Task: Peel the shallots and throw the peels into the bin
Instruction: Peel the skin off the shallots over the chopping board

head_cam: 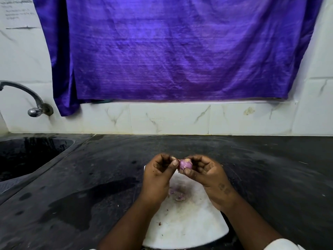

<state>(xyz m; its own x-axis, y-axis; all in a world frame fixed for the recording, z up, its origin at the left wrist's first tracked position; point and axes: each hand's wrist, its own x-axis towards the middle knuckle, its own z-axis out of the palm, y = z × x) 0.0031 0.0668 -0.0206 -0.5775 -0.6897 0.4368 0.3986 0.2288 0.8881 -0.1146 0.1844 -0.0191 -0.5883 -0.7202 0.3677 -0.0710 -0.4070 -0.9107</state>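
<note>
1 shallot in my fingers

The shallot [185,165] is small, pink-purple and glossy, with a pale papery bit at its 12 o'clock end; loose purple peels [177,194] lie below it at 6 o'clock.

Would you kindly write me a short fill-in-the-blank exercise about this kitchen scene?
1. Both hands hold a pinkish ____ above the white board.
2. The cloth hanging on the wall is ____ in colour.
3. The tap and sink are on the person's ____ side.

Missing words: shallot; purple; left
</note>
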